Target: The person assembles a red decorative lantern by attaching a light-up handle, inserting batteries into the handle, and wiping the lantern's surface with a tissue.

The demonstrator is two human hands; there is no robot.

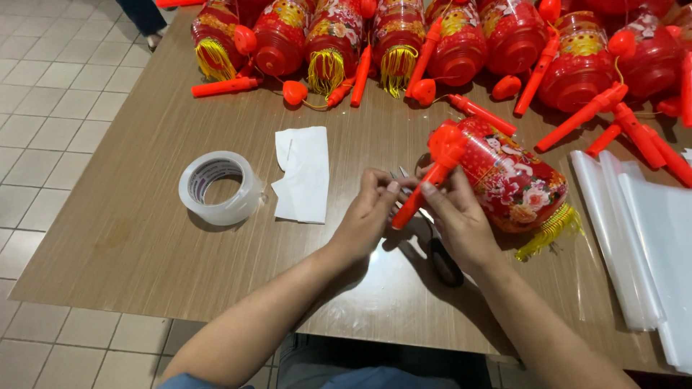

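A red patterned lantern [513, 176] with a yellow tassel [549, 229] lies on its side on the wooden table [137, 238]. Its orange-red handle stick [425, 189] slants down toward me. My right hand [455, 223] grips the stick's lower part. My left hand [367, 212] pinches at the stick's lower end, fingertips meeting those of the right. Black-handled scissors [441, 261] lie on the table under my right hand, partly hidden.
A roll of clear tape [220, 187] and white paper sheets [303, 173] lie to the left. Several more red lanterns [461, 43] with orange sticks fill the far edge. Clear plastic sleeves [649, 238] are stacked at the right. Tiled floor [50, 108] lies beyond the table.
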